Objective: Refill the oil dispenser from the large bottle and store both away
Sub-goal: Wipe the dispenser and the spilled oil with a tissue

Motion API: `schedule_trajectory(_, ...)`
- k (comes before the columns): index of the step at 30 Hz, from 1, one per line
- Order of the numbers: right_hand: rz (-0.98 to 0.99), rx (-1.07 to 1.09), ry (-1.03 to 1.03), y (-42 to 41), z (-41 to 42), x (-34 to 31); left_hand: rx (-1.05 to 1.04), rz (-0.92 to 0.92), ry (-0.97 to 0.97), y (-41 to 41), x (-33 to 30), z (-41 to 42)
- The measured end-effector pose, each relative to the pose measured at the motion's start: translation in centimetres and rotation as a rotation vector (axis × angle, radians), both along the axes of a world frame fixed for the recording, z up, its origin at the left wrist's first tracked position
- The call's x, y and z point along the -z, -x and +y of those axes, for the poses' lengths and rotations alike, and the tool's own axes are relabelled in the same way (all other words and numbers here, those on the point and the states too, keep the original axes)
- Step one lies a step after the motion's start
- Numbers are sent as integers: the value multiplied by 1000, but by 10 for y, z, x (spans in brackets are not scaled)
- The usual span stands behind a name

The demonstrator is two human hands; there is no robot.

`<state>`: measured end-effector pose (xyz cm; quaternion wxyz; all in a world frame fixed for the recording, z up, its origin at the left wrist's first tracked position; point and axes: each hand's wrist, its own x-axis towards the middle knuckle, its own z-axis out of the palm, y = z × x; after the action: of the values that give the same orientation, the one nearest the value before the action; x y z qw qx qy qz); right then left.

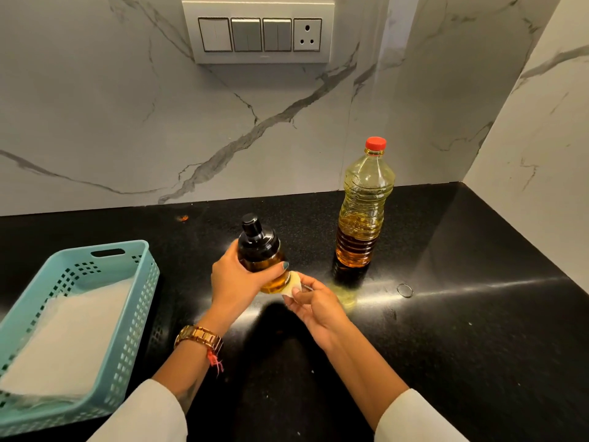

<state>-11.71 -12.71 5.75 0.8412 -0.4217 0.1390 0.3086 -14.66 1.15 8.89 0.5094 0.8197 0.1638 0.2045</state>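
Note:
My left hand (234,282) grips the oil dispenser (259,250), a glass bottle with a black cap and amber oil inside, held tilted just above the black counter (446,314). My right hand (314,303) pinches a small white wad of tissue (294,283) against the dispenser's lower side. The large plastic oil bottle (363,202) stands upright to the right, its red cap on, about a third full of oil. Neither hand touches it.
A teal perforated basket (140,282) lined with white paper sits at the left counter edge. A thin ring (404,290) lies on the counter right of my hands. A marble wall with a switch panel (259,33) rises behind; a side wall closes the right.

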Motion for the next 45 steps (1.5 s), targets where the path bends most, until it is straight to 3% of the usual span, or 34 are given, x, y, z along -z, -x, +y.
schedule_trajectory(8,167,-85,-242,7,-3,-16,146,-31,70,-8,-23,8)
schedule_trajectory(15,7,0,-143,-7,-8,-25,208,-42,72,-9,-33,10)
schedule_trajectory(24,96,-118,-284,10,5,-21,251,-55,85,-10,-35,9)
schedule_trajectory(32,34,-51,-220,-8,-6,-25,329,-54,121,-8,-32,8)
schedule_trajectory(40,216,-143,-338,13,0,-15,386,-22,132,-18,-23,16)
schedule_trajectory(45,249,-59,-282,16,-33,-7,420,26,111,-33,-5,21)
